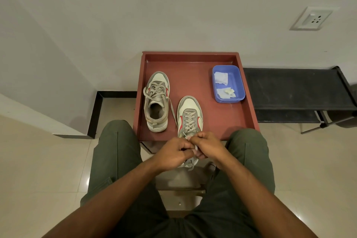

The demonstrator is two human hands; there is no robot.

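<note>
Left hand (173, 153): fingers curled, pinching the lace ends (190, 165) of the near shoe (190, 114). Right hand (207, 146): also curled, grasping the same lace from the 3 o'clock side. The knuckles of the two hands touch. The knot is hidden under them, so I cannot tell whether it is a first cross or a bow half formed. A short grey tail hangs out at 6 o'clock of the hands.

Near shoe: toe to 12 o'clock, at 6 o'clock of the desk (193, 75). Its heel seems to reach past the near rim toward the lap. The lacing above the hands looks even and snug.

Judged step: tying off this shoe. To do it well:
- Draw the ends level, out to 9 and 3 o'clock rather than upward, so the overhanging heel does not tip or slide off the rim.
- Seat the knot low against the tongue before forming loops.
- Match the loop lengths so that neither tail drags.

Second shoe (156, 100): at 10 o'clock of the near one, laces slack and untied. One loose strand (172, 110) trails down beside the near shoe's 9 o'clock flank and risks being caught in the knot.

Blue tub (234, 83): at 2 o'clock on the desk, holding white tissue scraps (221, 77), well apart from the work
</note>
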